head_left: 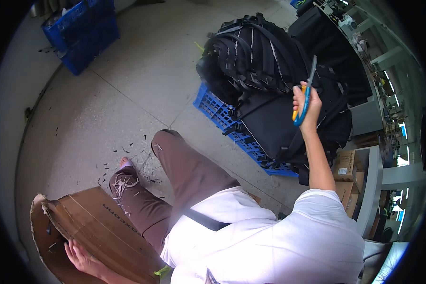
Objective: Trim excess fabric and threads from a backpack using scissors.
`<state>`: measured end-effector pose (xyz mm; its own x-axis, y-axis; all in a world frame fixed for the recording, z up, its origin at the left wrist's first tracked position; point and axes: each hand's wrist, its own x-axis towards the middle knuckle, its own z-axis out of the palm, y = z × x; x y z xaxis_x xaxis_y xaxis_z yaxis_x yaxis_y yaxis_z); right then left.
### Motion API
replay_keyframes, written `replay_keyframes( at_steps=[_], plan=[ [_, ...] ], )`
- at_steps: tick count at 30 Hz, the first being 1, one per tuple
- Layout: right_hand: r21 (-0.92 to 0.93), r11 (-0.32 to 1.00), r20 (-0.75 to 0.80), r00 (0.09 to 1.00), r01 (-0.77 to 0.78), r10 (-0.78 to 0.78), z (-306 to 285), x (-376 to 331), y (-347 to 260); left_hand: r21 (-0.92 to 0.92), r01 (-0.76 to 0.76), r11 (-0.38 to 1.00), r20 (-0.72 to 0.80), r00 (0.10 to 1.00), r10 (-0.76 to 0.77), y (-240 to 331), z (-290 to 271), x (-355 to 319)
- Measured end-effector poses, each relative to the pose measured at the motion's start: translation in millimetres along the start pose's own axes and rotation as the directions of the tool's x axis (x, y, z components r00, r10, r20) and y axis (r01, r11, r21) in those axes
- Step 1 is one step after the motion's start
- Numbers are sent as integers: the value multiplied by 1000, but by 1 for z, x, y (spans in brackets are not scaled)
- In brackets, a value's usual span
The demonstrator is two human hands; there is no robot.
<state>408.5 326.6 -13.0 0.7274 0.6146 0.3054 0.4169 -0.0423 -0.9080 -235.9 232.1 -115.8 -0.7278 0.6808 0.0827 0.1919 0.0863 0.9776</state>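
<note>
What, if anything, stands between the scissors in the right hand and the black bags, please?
Nothing visible does: the right hand holds the scissors in front of the black bags, though this view cannot settle the gap.

A smooth grey floor [165, 57] is crossed by thin dark lines [128, 97]. At the left of the frame, it is met by a pale wall [15, 109]. At the far right, a light grey table frame [375, 184] and thin, bright white lights [392, 87] are seen.
</note>
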Motion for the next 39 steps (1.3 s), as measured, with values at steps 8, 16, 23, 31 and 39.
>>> replay_keyframes(
  at_steps=[8,16,23,31,39],
  plan=[
    [268,851,-213,834,-452,509,-17,67,121,-392,795,462,862,143,486,230,217,-143],
    [543,707,-584,401,-453,705,53,116,142,-186,915,358,626,-170,761,258,272,-160],
    [665,681,-576,370,-306,729,26,161,195,-499,469,728,849,99,518,210,237,-119],
    [702,697,-456,846,149,278,-18,155,88,-350,379,857,839,533,107,134,179,-87],
    [575,795,251,882,196,-399,-46,171,-157,-327,98,940,681,715,162,167,167,-65]
  ],
)
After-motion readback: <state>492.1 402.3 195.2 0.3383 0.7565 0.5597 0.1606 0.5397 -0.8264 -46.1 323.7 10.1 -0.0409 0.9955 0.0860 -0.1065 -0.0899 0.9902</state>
